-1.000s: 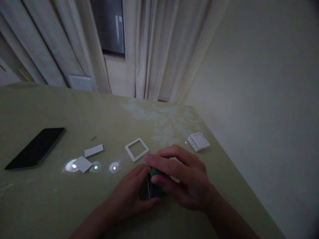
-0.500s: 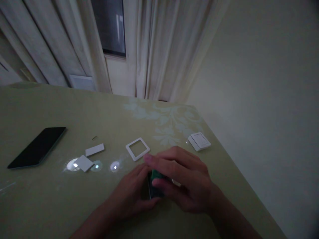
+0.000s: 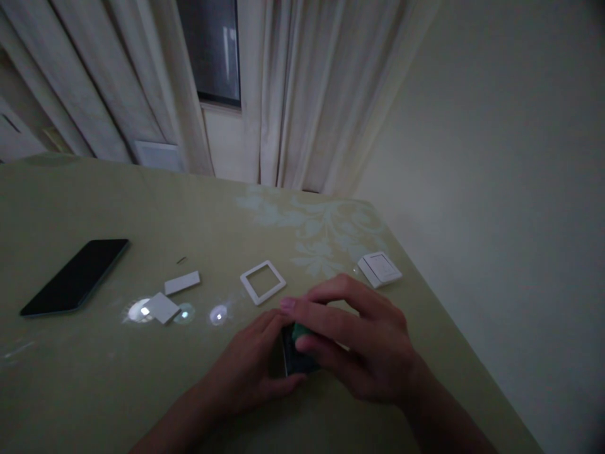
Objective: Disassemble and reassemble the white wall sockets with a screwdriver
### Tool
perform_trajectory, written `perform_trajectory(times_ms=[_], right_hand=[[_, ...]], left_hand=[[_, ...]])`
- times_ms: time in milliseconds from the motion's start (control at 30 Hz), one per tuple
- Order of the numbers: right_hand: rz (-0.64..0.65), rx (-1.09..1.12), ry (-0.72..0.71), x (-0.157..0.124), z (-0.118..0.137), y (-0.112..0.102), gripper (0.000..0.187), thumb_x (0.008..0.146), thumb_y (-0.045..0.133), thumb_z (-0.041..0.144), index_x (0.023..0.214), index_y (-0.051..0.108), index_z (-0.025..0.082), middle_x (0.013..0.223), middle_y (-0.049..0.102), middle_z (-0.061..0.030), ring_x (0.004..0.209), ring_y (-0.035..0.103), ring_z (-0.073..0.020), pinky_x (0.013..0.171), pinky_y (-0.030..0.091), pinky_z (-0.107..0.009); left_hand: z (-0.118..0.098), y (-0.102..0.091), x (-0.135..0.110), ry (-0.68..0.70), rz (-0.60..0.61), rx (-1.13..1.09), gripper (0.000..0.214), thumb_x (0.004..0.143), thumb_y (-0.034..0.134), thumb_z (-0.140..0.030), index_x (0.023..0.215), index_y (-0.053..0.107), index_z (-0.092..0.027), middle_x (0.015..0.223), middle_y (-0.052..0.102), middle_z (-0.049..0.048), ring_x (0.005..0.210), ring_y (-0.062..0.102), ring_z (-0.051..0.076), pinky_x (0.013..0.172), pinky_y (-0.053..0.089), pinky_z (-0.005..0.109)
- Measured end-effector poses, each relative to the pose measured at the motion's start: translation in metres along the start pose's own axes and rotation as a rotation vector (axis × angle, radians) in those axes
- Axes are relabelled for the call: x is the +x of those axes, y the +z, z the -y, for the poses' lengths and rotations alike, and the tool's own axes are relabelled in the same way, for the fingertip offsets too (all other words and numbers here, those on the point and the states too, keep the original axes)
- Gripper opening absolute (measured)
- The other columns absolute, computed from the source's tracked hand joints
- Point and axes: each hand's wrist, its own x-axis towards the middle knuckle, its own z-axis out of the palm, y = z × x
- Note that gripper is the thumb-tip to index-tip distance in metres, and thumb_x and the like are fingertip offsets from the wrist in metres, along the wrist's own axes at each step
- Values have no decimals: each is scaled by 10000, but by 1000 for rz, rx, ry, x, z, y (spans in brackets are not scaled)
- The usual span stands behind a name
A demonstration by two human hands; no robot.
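My left hand [image 3: 253, 362] is closed on the left edge of a dark, flat, squarish piece [image 3: 293, 360], its thumb along the near side and its fingers at the far side. Over that piece, my right hand [image 3: 362, 337] pinches a small green object [image 3: 300, 331] between thumb and fingers. The green object's kind and lower end are hidden, and the right part of the dark piece lies beneath my right hand. Just beyond my hands rests a thin white square frame [image 3: 243, 282].
On the glossy table [image 3: 94, 391], a black tablet or phone [image 3: 75, 277] lies far left. Nearer are a white rectangular piece [image 3: 182, 282], a white square piece [image 3: 163, 308] and a tiny thin strip [image 3: 182, 260]. Several white square pieces [image 3: 379, 270] are stacked near the right edge, beside the wall.
My right hand has shifted slightly to the right with the green object, showing a little more of the dark piece. My left hand keeps its grip. The view has moved slightly.
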Motion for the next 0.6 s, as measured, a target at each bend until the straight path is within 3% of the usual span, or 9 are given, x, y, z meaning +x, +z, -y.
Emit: perform_trajectory(times_ms=[67,200,333,500,600], right_hand=[[-35,-76,-3,0,-1,0,308,1051,733,322,1312,766,162,1050,732,-63,963,710,-181,867,611,-296],[57,22,0,-1,-1,2,394,1111,536,217,1460,655,81,1303,723,-146,1156,709,-216,972,610,-341],[7,-84,11,-3,-2,4,341,1074,688,257,1397,723,155,1138,746,-84,1021,702,-195,925,601,-331],[143,173,75,0,0,-4,453,1101,570,131,1551,567,77,1421,696,-134,1295,665,-173,1102,549,-276],[217,247,103,2,4,-11,484,1092,526,101,1575,531,62,1461,675,-140,1326,653,-163,1129,536,-258]], left_hand=[[0,0,-1,8,-10,10,761,839,837,-390,1504,470,-437,1524,664,30,1375,644,400,1146,569,566],[0,0,-2,5,-11,18,692,834,835,-376,1444,511,-426,1492,682,27,1338,670,387,1114,591,534],[2,2,-4,12,-22,33,700,847,837,-396,1457,493,-411,1523,664,38,1377,649,382,1146,575,540],[-3,0,-1,-3,-26,56,633,845,834,-409,1397,523,-396,1460,704,49,1337,676,370,1116,596,535],[-6,-1,1,7,-19,74,668,829,817,-369,1424,515,-399,1466,707,46,1336,680,362,1118,599,516]])
